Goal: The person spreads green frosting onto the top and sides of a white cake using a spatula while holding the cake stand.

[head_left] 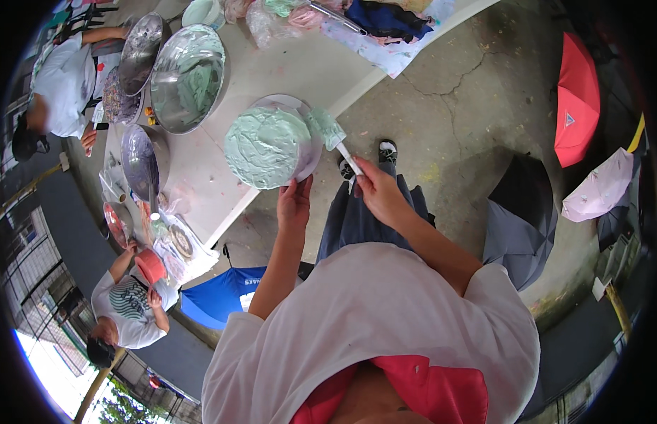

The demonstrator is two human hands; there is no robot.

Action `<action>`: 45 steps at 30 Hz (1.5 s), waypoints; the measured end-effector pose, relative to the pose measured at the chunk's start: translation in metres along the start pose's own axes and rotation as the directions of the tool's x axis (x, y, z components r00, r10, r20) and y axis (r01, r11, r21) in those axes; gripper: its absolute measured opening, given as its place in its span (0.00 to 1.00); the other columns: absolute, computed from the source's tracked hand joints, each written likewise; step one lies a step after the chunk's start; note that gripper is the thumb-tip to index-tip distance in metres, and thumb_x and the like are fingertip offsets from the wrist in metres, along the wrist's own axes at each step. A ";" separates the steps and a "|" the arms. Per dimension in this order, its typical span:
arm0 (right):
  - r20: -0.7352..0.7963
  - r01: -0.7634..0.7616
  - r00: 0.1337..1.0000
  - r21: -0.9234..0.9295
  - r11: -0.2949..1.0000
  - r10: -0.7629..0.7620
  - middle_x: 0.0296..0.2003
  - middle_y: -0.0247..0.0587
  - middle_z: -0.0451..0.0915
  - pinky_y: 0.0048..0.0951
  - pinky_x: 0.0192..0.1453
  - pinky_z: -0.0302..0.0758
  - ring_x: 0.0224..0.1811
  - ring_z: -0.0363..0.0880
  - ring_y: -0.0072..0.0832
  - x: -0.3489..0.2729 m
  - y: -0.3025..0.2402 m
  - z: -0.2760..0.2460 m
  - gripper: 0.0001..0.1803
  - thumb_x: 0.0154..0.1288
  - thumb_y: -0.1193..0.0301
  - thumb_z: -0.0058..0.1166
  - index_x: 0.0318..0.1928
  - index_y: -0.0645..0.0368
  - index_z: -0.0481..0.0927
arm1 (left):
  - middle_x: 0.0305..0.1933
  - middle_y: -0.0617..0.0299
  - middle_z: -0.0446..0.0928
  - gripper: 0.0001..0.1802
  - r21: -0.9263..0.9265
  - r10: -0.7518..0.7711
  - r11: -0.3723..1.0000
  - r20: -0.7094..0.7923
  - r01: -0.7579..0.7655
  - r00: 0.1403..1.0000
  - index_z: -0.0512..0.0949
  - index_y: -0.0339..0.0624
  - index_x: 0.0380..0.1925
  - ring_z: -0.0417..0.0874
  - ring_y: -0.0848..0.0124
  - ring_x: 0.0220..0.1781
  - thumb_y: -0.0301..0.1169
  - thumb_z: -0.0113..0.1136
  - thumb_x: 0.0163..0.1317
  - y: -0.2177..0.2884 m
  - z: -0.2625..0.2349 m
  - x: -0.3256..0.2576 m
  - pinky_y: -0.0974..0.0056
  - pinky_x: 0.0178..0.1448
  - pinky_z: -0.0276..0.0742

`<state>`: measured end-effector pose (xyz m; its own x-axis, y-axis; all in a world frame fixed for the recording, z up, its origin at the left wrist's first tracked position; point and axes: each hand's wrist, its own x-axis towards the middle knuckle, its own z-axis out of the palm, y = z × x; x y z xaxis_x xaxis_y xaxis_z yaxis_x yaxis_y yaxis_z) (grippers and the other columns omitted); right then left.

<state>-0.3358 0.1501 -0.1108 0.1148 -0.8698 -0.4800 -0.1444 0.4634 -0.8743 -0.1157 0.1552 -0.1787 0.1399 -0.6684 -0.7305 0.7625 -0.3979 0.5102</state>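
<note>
The left hand (294, 205) gripped the near rim of a metal bowl (311, 145) heaped with pale green paste (266, 146), holding it tilted just off the desk (286, 71) edge. The right hand (376, 192) was closed on a white-handled spatula (331, 133), its coated blade at the bowl's rim. Scraping or mixing seemed in hand; next the blade would likely need drawing through the paste with the bowl held steady.

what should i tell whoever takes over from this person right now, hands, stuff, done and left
Left hand: grips the near rim of the metal bowl, tilted toward the camera, over the table edge.
Right hand: holds the spatula by its white handle, blade at the bowl's right rim.
Done: pale green paste fills the bowl, swirled; blade coated.
Left: cannot tell how much more working the paste needs.
Nearby: large steel bowl with green residue on the table.
</note>
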 end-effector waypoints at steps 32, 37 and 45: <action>0.034 0.084 0.996 0.008 0.996 -0.085 0.23 0.30 0.70 0.19 0.28 0.67 0.23 0.66 0.16 0.034 -0.014 -0.012 0.19 0.65 0.75 0.40 0.57 0.54 0.67 | 0.55 0.51 0.66 0.17 0.071 -0.020 0.997 -0.026 0.022 0.999 0.61 0.36 0.52 0.69 0.57 0.56 0.21 0.42 0.62 0.006 -0.008 -0.006 0.54 0.62 0.67; 0.004 0.042 0.999 0.072 0.997 -0.043 0.23 0.33 0.70 0.22 0.32 0.69 0.25 0.68 0.19 0.038 0.001 0.001 0.19 0.65 0.76 0.40 0.56 0.55 0.67 | 0.54 0.51 0.66 0.18 0.086 -0.029 0.996 -0.046 0.033 0.999 0.61 0.36 0.52 0.70 0.56 0.55 0.20 0.41 0.61 0.010 -0.015 -0.007 0.51 0.62 0.67; 0.007 0.091 0.996 0.012 0.996 -0.091 0.23 0.36 0.72 0.23 0.32 0.70 0.23 0.69 0.20 0.050 0.008 0.005 0.17 0.65 0.75 0.42 0.54 0.56 0.69 | 0.53 0.51 0.68 0.16 0.107 -0.033 0.994 -0.024 0.035 0.999 0.63 0.34 0.50 0.71 0.57 0.55 0.21 0.43 0.61 0.012 -0.024 -0.009 0.52 0.61 0.67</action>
<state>-0.3266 0.1113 -0.1418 0.1344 -0.9071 -0.3989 -0.1216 0.3844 -0.9151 -0.0927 0.1715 -0.1770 0.1301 -0.6398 -0.7575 0.6952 -0.4858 0.5297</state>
